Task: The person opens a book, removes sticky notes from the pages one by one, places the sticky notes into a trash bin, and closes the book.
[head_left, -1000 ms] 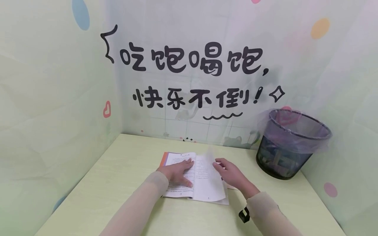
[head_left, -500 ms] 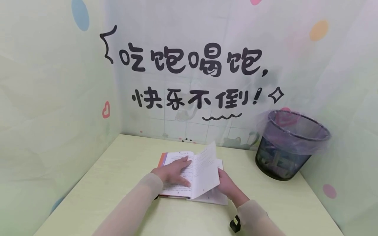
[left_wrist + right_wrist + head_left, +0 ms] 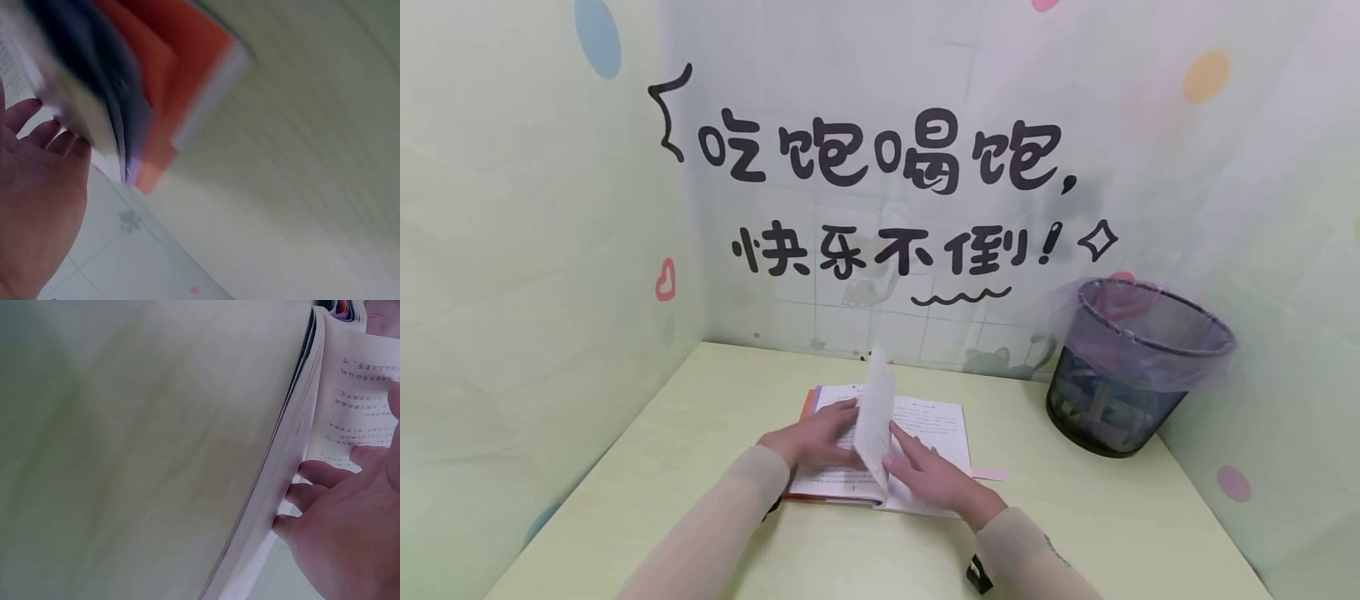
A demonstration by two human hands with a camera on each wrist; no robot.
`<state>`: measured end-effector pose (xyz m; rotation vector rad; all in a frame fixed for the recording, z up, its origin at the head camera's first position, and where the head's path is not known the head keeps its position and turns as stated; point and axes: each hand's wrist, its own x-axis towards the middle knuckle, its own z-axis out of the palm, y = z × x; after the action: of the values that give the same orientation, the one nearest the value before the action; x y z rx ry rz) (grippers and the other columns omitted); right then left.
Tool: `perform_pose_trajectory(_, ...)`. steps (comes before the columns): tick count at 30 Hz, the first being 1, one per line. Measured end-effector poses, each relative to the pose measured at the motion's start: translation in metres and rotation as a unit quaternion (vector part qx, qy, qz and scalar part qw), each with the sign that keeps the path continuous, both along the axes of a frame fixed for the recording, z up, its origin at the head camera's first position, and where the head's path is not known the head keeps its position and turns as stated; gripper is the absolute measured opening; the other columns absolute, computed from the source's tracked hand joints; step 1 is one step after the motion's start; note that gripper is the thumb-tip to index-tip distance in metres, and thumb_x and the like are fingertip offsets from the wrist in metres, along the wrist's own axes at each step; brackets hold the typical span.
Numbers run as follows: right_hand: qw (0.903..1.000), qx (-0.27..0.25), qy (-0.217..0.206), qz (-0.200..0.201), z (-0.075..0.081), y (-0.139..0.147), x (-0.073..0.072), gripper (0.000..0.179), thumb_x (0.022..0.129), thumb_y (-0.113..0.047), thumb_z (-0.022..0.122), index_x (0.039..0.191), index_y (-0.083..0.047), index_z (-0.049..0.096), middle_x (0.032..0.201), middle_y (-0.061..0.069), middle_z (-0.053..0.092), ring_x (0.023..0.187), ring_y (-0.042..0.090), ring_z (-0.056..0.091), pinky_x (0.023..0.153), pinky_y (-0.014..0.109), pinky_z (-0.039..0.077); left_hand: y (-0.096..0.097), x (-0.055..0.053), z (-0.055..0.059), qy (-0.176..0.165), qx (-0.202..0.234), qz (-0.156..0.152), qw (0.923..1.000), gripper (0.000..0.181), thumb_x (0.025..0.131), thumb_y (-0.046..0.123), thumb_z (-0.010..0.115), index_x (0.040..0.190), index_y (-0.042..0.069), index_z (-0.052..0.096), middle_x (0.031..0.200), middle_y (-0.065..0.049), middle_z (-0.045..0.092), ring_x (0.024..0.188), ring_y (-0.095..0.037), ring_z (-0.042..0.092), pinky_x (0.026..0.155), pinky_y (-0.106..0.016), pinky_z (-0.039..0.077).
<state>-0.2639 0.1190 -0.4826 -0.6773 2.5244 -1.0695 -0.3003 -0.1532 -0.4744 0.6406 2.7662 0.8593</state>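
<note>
An open book [image 3: 940,429] with printed text lies on the table, an orange and purple edge showing at its left. One page [image 3: 875,408] stands almost upright over the spine. My left hand [image 3: 815,435] rests on the left page with fingers spread, partly behind the raised sheet. Against the right side of that sheet, my right hand [image 3: 934,477] touches with extended fingers. In the left wrist view, loosely bent fingers lie along the book's edge, near its orange cover [image 3: 200,44]. The right wrist view has fingertips on the page surface.
A dark mesh wastebasket [image 3: 1108,417] with a thin purple liner stands at the back right of the table [image 3: 647,433]. From the book's right side sticks out a pink strip [image 3: 990,474]. Printed sheeting [image 3: 895,208] walls the table at the back and both sides.
The page has swung from the right side up to nearly vertical over the spine. My right hand has moved left with it. My left hand has shifted slightly left on the left page.
</note>
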Motion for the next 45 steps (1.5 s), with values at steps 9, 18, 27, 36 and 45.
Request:
perform_pose_trajectory(9,0.9954,0.086,0.037,0.017,-0.001,-0.015,0.005,0.081,0.108,-0.071,0.05,0.176,-0.035,0.027,0.18,0.02,0.03,0.169,0.049,0.018,0.136,0.072,0.01,-0.066,0.003,0.001,-0.073,-0.008,0.091,0.9932,0.103,0.087,0.029,0.094,0.171,0.01,0.038,0.177,-0.017,0.039,0.166,-0.045,0.031,0.135,-0.066,0.027)
perform_pose_trajectory(18,0.9919,0.118,0.048,0.004,0.009,-0.024,0.011,0.081,0.104,-0.07,0.058,0.174,-0.036,0.033,0.178,0.025,0.032,0.168,0.05,0.022,0.135,0.073,0.014,-0.062,-0.002,0.026,-0.006,-0.022,0.074,0.997,0.077,0.102,0.025,0.078,0.167,0.002,0.043,0.171,-0.025,0.045,0.16,-0.049,0.039,0.131,-0.067,0.033)
perform_pose_trajectory(27,0.987,0.14,0.079,0.011,0.007,-0.029,0.011,0.082,0.104,-0.07,0.056,0.174,-0.031,0.035,0.176,0.027,0.035,0.167,0.049,0.026,0.132,0.078,0.018,0.007,0.0,0.026,-0.048,-0.018,0.004,0.9987,0.106,0.086,0.043,0.094,0.172,0.017,0.038,0.183,-0.01,0.029,0.17,-0.037,0.024,0.138,-0.06,0.021)
perform_pose_trajectory(36,0.9829,0.156,0.096,0.015,0.007,-0.027,0.01,0.083,0.105,-0.071,0.053,0.174,-0.028,0.033,0.176,0.027,0.035,0.166,0.052,0.027,0.132,0.077,0.019,0.029,0.001,0.024,-0.052,-0.046,-0.03,0.9971,0.105,0.089,0.043,0.092,0.172,0.011,0.036,0.184,-0.01,0.022,0.171,-0.037,0.02,0.139,-0.057,0.019)
perform_pose_trajectory(45,0.9931,0.099,0.063,0.0,0.008,-0.001,0.001,0.072,0.111,-0.057,0.054,0.169,-0.015,0.044,0.172,0.021,0.045,0.162,0.047,0.038,0.132,0.068,0.031,0.039,0.005,0.025,-0.071,-0.052,-0.019,0.996,0.104,0.09,0.045,0.09,0.172,0.011,0.036,0.184,-0.009,0.022,0.172,-0.036,0.02,0.14,-0.056,0.019)
